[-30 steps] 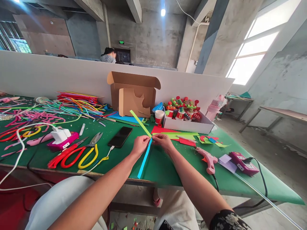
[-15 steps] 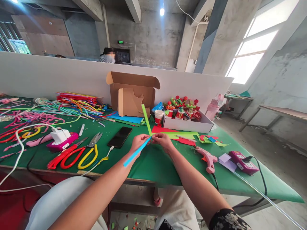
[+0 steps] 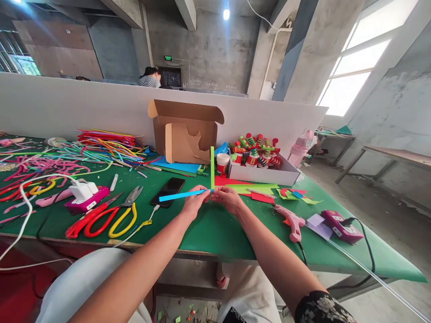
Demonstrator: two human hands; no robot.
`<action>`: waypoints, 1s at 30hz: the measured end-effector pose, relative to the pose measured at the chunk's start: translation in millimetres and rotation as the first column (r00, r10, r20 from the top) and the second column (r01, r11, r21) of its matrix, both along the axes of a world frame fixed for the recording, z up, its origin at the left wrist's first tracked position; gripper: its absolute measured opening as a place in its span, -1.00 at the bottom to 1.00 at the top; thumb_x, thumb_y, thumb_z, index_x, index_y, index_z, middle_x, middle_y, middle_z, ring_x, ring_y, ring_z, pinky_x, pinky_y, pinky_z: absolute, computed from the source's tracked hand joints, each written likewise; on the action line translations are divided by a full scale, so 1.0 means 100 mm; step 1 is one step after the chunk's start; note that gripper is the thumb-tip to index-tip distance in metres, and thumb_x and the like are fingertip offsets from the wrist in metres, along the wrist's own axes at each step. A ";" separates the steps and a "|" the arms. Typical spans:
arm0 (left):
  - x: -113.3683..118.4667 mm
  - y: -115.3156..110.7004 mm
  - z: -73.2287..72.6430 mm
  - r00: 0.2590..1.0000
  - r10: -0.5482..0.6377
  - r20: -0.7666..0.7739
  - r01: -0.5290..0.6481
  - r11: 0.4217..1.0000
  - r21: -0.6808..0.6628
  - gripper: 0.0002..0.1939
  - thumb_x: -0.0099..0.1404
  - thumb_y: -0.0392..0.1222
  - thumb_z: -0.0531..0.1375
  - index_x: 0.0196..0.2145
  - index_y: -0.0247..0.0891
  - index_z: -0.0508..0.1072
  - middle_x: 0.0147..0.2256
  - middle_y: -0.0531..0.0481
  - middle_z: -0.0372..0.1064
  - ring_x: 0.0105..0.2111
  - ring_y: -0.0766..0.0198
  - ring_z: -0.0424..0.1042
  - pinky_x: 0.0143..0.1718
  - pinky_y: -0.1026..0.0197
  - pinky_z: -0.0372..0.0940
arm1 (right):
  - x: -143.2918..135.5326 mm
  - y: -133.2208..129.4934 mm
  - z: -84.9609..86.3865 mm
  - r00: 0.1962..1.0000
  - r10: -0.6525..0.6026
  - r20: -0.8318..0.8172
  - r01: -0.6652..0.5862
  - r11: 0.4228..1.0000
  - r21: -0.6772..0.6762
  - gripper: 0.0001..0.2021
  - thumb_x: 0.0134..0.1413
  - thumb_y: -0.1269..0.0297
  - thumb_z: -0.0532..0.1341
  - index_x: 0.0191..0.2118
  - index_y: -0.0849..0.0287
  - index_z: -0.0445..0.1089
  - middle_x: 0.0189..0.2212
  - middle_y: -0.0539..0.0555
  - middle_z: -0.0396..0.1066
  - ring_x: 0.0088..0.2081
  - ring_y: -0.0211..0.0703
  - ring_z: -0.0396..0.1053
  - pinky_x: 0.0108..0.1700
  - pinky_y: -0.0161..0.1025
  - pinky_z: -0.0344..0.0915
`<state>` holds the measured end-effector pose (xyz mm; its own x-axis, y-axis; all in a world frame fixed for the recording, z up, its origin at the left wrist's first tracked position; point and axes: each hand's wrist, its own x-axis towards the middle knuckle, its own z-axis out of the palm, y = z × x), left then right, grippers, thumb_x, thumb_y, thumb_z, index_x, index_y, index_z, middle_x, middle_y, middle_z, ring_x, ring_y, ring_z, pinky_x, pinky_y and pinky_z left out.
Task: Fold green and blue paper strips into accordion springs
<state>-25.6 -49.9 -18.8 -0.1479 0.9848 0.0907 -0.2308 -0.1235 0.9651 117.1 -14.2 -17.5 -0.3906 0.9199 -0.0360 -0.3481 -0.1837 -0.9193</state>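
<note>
A blue paper strip point(image 3: 177, 196) and a light green paper strip point(image 3: 212, 167) meet at their ends between my two hands, above the green table. The blue one points left; the green one stands straight up, roughly at a right angle to it. My left hand point(image 3: 195, 202) is closed in a pinch on the blue strip close to the join. From the other side, my right hand point(image 3: 229, 198) pinches the joined ends, and its fingertips hide part of the overlap. Behind my right hand lie red paper point(image 3: 220, 181) and more green strips point(image 3: 261, 187).
Left of my hands are a black phone point(image 3: 172, 185), scissors point(image 3: 129, 204) and red-handled pliers point(image 3: 90, 220). A pink glue gun point(image 3: 292, 222) and a magenta power socket point(image 3: 341, 228) lie to the right. A cardboard box point(image 3: 190, 116) and a white box rim point(image 3: 266, 177) with paper-cup figures stand behind.
The blue strip has swung from slanting down-left to nearly level, and the green strip from leaning left to upright. Both hands stay in almost the same place.
</note>
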 end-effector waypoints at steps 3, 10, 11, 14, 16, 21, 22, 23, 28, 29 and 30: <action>0.00 0.00 0.01 1.000 -0.001 -0.021 0.001 1.000 0.022 -0.61 -0.16 0.09 0.38 -0.54 -0.23 0.38 -0.62 0.12 0.33 -0.57 0.35 0.29 -0.48 0.27 0.23 | 0.00 0.02 -0.02 0.999 0.021 -0.029 -0.021 1.000 -0.019 -0.80 -0.25 0.34 0.48 -0.50 0.22 0.46 -0.55 0.01 0.50 -0.46 -0.26 0.48 -0.26 -0.30 0.46; 0.00 -0.02 0.04 0.997 -0.015 -0.075 0.017 1.000 0.027 -0.65 -0.15 0.06 0.37 -0.56 -0.23 0.39 -0.62 0.12 0.32 -0.57 0.34 0.29 -0.48 0.27 0.21 | 0.00 0.04 -0.04 1.000 0.014 -0.012 -0.014 1.000 -0.013 -0.80 -0.20 0.30 0.47 -0.50 0.23 0.46 -0.57 0.02 0.49 -0.48 -0.27 0.47 -0.25 -0.29 0.45; 0.00 -0.02 0.04 0.998 -0.020 -0.063 0.021 1.000 0.016 -0.65 -0.15 0.06 0.37 -0.56 -0.23 0.39 -0.62 0.11 0.33 -0.56 0.34 0.30 -0.48 0.27 0.22 | 0.00 0.04 -0.04 1.000 0.008 -0.003 -0.008 1.000 -0.001 -0.79 -0.22 0.29 0.48 -0.50 0.23 0.46 -0.58 0.02 0.48 -0.48 -0.27 0.46 -0.26 -0.29 0.44; 0.00 -0.01 0.03 0.999 -0.038 -0.001 0.038 0.999 -0.020 -0.63 -0.17 0.08 0.38 -0.56 -0.23 0.39 -0.61 0.09 0.36 -0.55 0.33 0.32 -0.47 0.26 0.23 | 0.00 0.04 -0.04 1.000 -0.029 0.008 0.029 0.999 0.025 -0.73 -0.33 0.23 0.51 -0.52 0.21 0.46 -0.59 0.00 0.47 -0.49 -0.27 0.45 -0.27 -0.28 0.43; 0.00 -0.01 0.01 0.998 -0.051 0.040 0.053 0.998 -0.033 -0.60 -0.19 0.08 0.40 -0.54 -0.24 0.39 -0.59 0.09 0.36 -0.54 0.33 0.33 -0.45 0.26 0.23 | 0.00 0.04 -0.04 0.997 -0.082 0.002 0.082 0.996 0.029 -0.70 -0.42 0.20 0.53 -0.53 0.20 0.46 -0.59 -0.03 0.46 -0.51 -0.30 0.41 -0.29 -0.29 0.41; 0.01 -0.01 -0.01 0.998 -0.055 0.033 0.056 0.998 -0.029 -0.59 -0.21 0.05 0.43 -0.49 -0.25 0.43 -0.57 0.08 0.37 -0.51 0.31 0.34 -0.43 0.24 0.24 | -0.03 0.01 -0.02 0.991 -0.132 0.027 0.129 0.988 0.086 -0.68 -0.46 0.17 0.52 -0.52 0.20 0.48 -0.55 -0.05 0.46 -0.52 -0.33 0.36 -0.29 -0.26 0.36; 0.01 0.00 -0.01 0.998 -0.048 0.035 0.049 0.998 -0.028 -0.59 -0.22 0.05 0.43 -0.49 -0.25 0.44 -0.57 0.08 0.37 -0.51 0.31 0.34 -0.43 0.24 0.24 | -0.03 0.00 -0.01 0.992 -0.125 0.037 0.121 0.988 0.095 -0.68 -0.47 0.17 0.52 -0.52 0.20 0.48 -0.56 -0.05 0.45 -0.52 -0.32 0.37 -0.28 -0.25 0.36; 0.01 0.01 -0.02 0.998 -0.042 0.040 0.043 0.999 -0.026 -0.59 -0.23 0.05 0.43 -0.49 -0.25 0.44 -0.57 0.07 0.37 -0.51 0.32 0.33 -0.42 0.24 0.25 | -0.04 -0.01 0.00 0.992 -0.116 0.045 0.111 0.989 0.098 -0.67 -0.48 0.17 0.52 -0.52 0.20 0.48 -0.57 -0.05 0.45 -0.52 -0.31 0.37 -0.28 -0.24 0.36; -0.02 0.04 -0.05 0.998 -0.045 0.045 0.046 0.999 -0.020 -0.61 -0.21 0.06 0.42 -0.55 -0.28 0.45 -0.56 0.03 0.40 -0.53 0.33 0.32 -0.42 0.24 0.24 | -0.06 -0.04 0.02 0.994 -0.084 0.063 0.079 0.994 0.079 -0.64 -0.53 0.14 0.52 -0.55 0.20 0.43 -0.60 -0.04 0.44 -0.51 -0.27 0.41 -0.26 -0.22 0.39; -0.02 0.05 -0.05 0.998 -0.050 0.044 0.051 0.998 -0.021 -0.61 -0.20 0.06 0.42 -0.55 -0.28 0.45 -0.56 0.02 0.41 -0.53 0.33 0.32 -0.42 0.23 0.24 | -0.06 -0.05 0.02 0.994 -0.080 0.067 0.075 0.994 0.077 -0.63 -0.53 0.14 0.52 -0.55 0.20 0.42 -0.60 -0.03 0.44 -0.50 -0.26 0.42 -0.26 -0.22 0.39; -0.03 0.05 -0.05 0.998 -0.054 0.043 0.055 0.998 -0.022 -0.61 -0.19 0.06 0.41 -0.55 -0.28 0.45 -0.56 0.02 0.41 -0.53 0.32 0.33 -0.42 0.23 0.24 | -0.06 -0.05 0.02 0.994 -0.078 0.073 0.072 0.995 0.075 -0.63 -0.52 0.14 0.52 -0.55 0.20 0.41 -0.60 -0.03 0.44 -0.50 -0.25 0.42 -0.26 -0.21 0.40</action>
<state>-28.4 -45.2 -23.6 -0.0974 0.9933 0.0628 -0.2773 -0.0877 0.9568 111.4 -18.9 -15.0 -0.3190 0.9478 0.0043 -0.2870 -0.0922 -0.9535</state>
